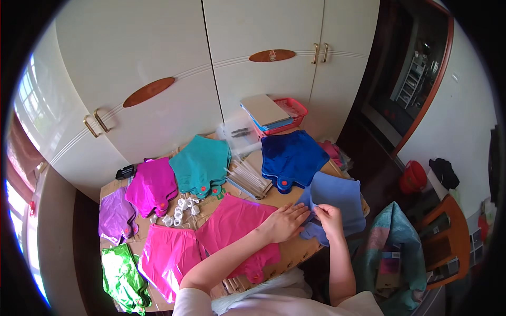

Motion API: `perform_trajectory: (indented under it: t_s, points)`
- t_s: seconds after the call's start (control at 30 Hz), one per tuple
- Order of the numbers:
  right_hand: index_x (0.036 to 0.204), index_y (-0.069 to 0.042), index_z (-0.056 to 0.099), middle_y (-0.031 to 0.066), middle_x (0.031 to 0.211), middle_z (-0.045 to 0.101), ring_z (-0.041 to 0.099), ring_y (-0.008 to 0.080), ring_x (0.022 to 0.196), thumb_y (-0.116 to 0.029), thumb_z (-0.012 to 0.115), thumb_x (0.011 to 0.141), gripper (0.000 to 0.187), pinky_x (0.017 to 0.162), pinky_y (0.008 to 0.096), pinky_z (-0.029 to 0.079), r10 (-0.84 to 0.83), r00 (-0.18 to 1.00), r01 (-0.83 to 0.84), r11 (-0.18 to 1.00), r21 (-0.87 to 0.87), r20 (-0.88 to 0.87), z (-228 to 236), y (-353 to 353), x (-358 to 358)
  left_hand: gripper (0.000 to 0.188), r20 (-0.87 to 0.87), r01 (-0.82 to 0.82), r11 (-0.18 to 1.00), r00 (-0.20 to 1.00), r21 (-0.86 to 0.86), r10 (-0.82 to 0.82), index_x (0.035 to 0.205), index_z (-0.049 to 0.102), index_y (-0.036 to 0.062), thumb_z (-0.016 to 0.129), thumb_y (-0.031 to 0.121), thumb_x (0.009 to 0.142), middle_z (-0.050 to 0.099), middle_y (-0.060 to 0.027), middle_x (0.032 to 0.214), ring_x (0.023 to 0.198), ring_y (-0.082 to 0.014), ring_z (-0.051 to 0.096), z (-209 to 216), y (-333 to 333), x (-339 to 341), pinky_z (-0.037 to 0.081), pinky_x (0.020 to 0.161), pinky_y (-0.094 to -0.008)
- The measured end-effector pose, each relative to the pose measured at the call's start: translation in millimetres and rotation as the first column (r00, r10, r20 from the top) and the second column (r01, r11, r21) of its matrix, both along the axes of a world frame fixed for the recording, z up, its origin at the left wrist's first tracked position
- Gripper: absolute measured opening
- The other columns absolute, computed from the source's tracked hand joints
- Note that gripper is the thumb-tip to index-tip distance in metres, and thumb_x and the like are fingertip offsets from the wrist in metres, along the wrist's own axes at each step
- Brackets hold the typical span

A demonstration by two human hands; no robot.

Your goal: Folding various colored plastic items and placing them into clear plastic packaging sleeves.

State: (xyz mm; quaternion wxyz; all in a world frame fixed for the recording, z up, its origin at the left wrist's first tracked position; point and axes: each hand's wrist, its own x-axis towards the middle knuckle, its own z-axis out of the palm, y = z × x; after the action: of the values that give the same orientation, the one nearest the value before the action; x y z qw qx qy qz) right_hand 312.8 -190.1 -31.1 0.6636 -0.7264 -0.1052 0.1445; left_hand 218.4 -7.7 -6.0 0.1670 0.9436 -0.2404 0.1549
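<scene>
A light blue flat piece (336, 197) of thin, smooth sheet lies at the table's right front. My right hand (330, 219) is closed in a pinch on its near left part. My left hand (287, 222) lies flat with fingers stretched out, their tips at the left edge of the light blue piece. Beneath my left hand and forearm is a bright pink flat piece (232, 218) with pointed corners. What lies between my right fingertips is too small to make out beyond the light blue sheet.
Stacks of similar pieces lie around: dark blue (292, 158), teal (200, 163), magenta (152, 184), purple (116, 213), shiny green (124, 276). White ribbon rolls (180, 210) and white sticks (247, 176) sit mid-table. A red basket (298, 108) stands behind, a chair (448, 242) right.
</scene>
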Motion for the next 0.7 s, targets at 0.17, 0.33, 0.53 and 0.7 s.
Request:
perform_trajectory:
  t_s: [0.17,0.33,0.53,0.7]
  points:
    - [0.096,-0.004,0.060,0.0005,0.081,0.060,0.059,0.0090,0.070,-0.014,0.062,0.091,0.011,0.061,0.0240,0.051,-0.188,0.964,0.244,0.904,0.351,-0.187,17,-32,-6,0.052,-0.025,0.028,0.996,0.999,0.086,-0.026,0.130,0.052,0.0105,0.048,0.046,0.093,0.051,-0.0184,0.132,0.127,-0.0327,0.046,-14,-5,7,0.034,0.106,-0.0524]
    - [0.105,-0.007,0.058,0.0023,0.090,0.052,0.052,0.0145,0.084,-0.023,0.061,0.091,0.022,0.076,0.0302,0.047,-0.673,0.740,0.580,0.643,0.501,0.008,50,-126,17,0.057,-0.035,0.037,0.995,0.999,0.094,-0.034,0.131,0.052,0.0125,0.044,0.054,0.092,0.051,-0.0188,0.131,0.127,-0.0337,0.046,-14,-5,6,0.034,0.105,-0.0538]
    - [0.109,-0.002,0.057,0.0087,0.097,0.062,0.060,0.0178,0.089,-0.018,0.060,0.093,0.023,0.080,0.0311,0.050,-0.829,0.415,0.502,0.553,0.665,0.376,137,-181,52,0.058,-0.011,0.023,0.993,1.000,0.119,-0.022,0.128,0.055,0.0141,0.047,0.056,0.089,0.052,-0.0170,0.131,0.126,-0.0315,0.047,-14,-8,7,0.035,0.105,-0.0523]
    - [0.108,-0.006,0.063,0.0078,0.095,0.067,0.064,0.0155,0.085,-0.014,0.060,0.091,0.019,0.076,0.0300,0.051,-0.143,0.596,0.420,0.894,-0.154,0.790,196,-41,76,0.057,-0.016,-0.007,0.998,1.000,0.069,0.008,0.124,0.057,0.0114,0.051,0.055,0.088,0.052,-0.0169,0.130,0.124,-0.0318,0.048,-16,-3,3,0.036,0.104,-0.0517]
